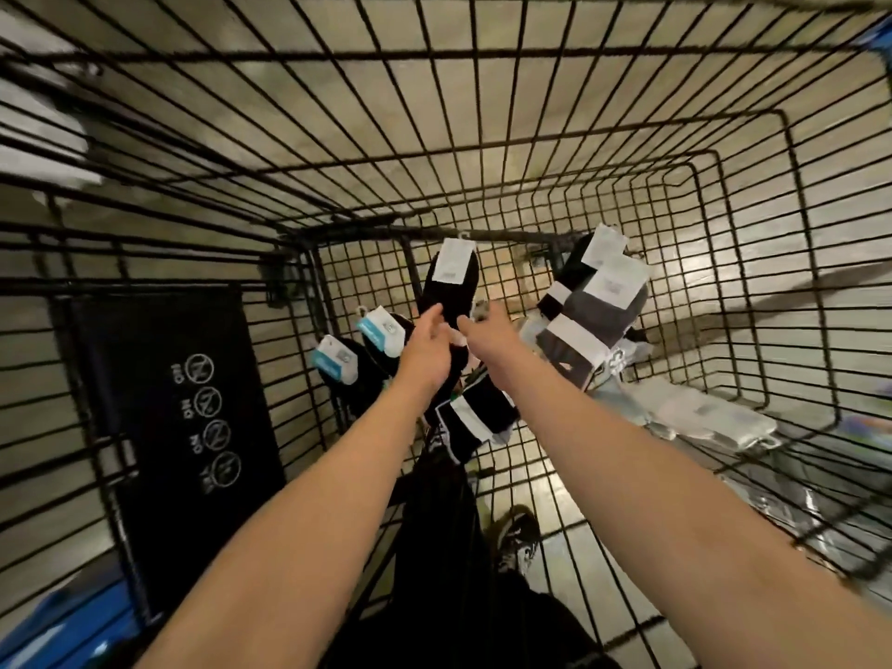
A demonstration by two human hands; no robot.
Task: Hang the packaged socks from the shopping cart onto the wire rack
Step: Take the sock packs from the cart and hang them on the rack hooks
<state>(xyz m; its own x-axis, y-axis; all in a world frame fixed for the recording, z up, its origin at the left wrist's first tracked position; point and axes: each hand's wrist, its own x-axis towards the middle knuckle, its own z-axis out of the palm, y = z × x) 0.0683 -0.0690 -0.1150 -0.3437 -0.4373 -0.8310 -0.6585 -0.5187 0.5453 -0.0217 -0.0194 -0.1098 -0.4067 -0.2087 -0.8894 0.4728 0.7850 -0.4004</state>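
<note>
I look down into a black wire shopping cart point(724, 263). A black sock pack with a white label point(453, 275) stands up in the middle. My left hand point(427, 352) is closed around its lower part. My right hand point(490, 342) reaches in beside it, fingertips at the same pack; its grip is hidden behind the hand. Two black packs with teal labels point(359, 352) lie left of my left hand. Grey and black packs with white bands point(596, 311) lean at the right. A black-and-white banded pack point(475, 417) lies under my wrists. The wire rack is out of view.
Clear-wrapped pale sock packs point(704, 412) lie along the cart's right side. A black flap with printed warning signs point(178, 417) hangs at the left. My shoe point(516, 533) and the shiny floor show through the cart's bottom. Blue plastic point(62, 625) sits at the lower left.
</note>
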